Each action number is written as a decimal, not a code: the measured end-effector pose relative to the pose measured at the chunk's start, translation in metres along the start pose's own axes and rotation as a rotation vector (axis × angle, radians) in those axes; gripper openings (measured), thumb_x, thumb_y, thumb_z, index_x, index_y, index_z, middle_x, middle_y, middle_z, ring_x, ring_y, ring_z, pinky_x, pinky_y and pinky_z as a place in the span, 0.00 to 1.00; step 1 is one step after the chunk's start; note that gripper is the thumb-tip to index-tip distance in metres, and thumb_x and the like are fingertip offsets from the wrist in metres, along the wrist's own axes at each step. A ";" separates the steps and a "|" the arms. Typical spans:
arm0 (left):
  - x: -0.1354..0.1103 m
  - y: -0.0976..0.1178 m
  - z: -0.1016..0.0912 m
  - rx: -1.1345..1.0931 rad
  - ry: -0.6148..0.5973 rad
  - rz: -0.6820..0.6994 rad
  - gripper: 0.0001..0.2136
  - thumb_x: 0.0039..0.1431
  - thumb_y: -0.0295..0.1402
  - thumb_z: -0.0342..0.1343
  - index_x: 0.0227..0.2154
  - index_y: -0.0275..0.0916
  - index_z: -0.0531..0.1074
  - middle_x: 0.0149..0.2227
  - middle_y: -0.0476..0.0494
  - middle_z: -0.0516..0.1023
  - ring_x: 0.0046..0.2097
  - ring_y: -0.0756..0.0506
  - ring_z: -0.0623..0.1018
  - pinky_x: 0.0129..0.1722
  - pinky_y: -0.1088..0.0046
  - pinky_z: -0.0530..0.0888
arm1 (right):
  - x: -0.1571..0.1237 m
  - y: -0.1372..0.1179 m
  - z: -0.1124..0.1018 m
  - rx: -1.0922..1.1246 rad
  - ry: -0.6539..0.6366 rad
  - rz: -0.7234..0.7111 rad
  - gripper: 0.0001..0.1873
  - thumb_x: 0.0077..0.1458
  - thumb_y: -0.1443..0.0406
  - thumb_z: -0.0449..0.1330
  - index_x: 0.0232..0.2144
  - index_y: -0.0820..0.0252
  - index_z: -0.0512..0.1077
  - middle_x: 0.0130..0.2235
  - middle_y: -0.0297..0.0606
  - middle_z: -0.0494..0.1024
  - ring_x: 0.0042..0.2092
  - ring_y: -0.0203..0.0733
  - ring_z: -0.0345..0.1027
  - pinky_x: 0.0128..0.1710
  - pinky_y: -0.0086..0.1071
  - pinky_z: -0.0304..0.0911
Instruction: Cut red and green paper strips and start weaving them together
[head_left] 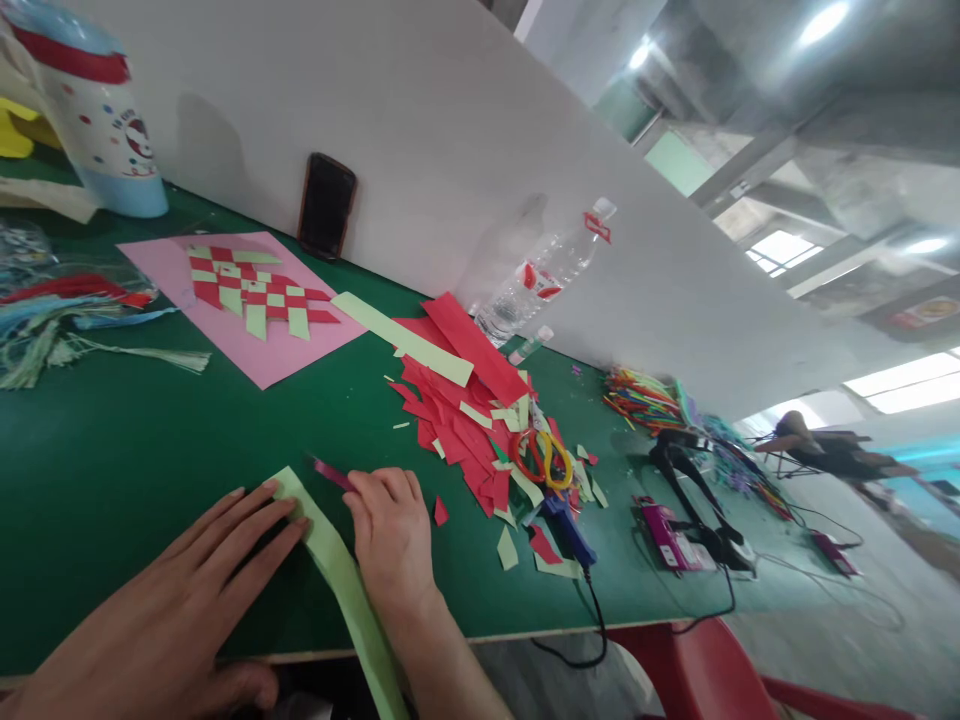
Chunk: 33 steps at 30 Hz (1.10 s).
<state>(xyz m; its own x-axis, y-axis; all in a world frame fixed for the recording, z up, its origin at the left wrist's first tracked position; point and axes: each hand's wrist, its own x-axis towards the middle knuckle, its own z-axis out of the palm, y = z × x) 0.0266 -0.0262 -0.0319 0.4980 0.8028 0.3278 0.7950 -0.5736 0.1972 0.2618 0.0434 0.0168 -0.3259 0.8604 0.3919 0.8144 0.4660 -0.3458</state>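
A long light-green paper strip [322, 545] runs from the table over its near edge. My left hand [187, 590] lies on the strip's left side, fingers stretched out and tips pressing near its far end. To the right of the strip, my right hand [394, 540] is closed around a slim purple pen-like tool [331, 474]. Its thin tip is blurred and points left, just beyond the strip's end. Farther back, a woven red and green paper piece [255, 290] rests on a pink sheet [281, 362].
Red and green paper scraps [457, 430] are heaped right of centre, with scissors [551, 460] and a blue-handled corded tool [570, 530]. A plastic bottle [536, 280], a phone [327, 207] and a tumbler [112, 130] stand along the wall. Tassels [67, 330] lie left.
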 end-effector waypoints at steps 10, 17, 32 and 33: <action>0.010 -0.001 -0.011 0.103 0.117 0.090 0.41 0.61 0.57 0.61 0.72 0.44 0.61 0.69 0.41 0.73 0.72 0.32 0.66 0.74 0.59 0.49 | -0.010 -0.001 -0.037 -0.020 -0.041 0.104 0.16 0.69 0.67 0.63 0.57 0.55 0.77 0.52 0.45 0.82 0.52 0.56 0.73 0.50 0.48 0.69; 0.011 -0.004 -0.009 0.129 0.123 0.129 0.40 0.60 0.54 0.62 0.70 0.41 0.63 0.69 0.37 0.73 0.71 0.31 0.66 0.75 0.58 0.48 | -0.048 -0.024 -0.055 -0.030 -0.326 0.065 0.29 0.61 0.64 0.72 0.61 0.64 0.72 0.49 0.47 0.82 0.47 0.59 0.75 0.46 0.49 0.73; 0.034 0.032 -0.015 -0.789 0.019 -0.642 0.27 0.63 0.57 0.57 0.60 0.51 0.73 0.59 0.40 0.81 0.53 0.38 0.85 0.48 0.66 0.83 | -0.035 -0.009 -0.038 0.578 -0.080 0.444 0.10 0.60 0.72 0.61 0.43 0.58 0.78 0.41 0.41 0.82 0.43 0.48 0.77 0.44 0.36 0.69; 0.042 0.037 -0.019 -0.927 -0.002 -0.694 0.29 0.62 0.58 0.58 0.61 0.50 0.72 0.60 0.40 0.81 0.57 0.37 0.84 0.51 0.65 0.83 | -0.032 -0.011 -0.038 0.717 -0.064 0.480 0.08 0.60 0.70 0.61 0.41 0.58 0.77 0.40 0.39 0.82 0.41 0.46 0.77 0.42 0.34 0.69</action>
<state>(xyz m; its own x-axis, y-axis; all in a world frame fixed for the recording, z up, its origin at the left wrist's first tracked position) 0.0703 -0.0162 0.0063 0.0558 0.9915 -0.1177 0.3387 0.0921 0.9364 0.2816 0.0029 0.0404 -0.0683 0.9974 0.0242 0.3788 0.0484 -0.9242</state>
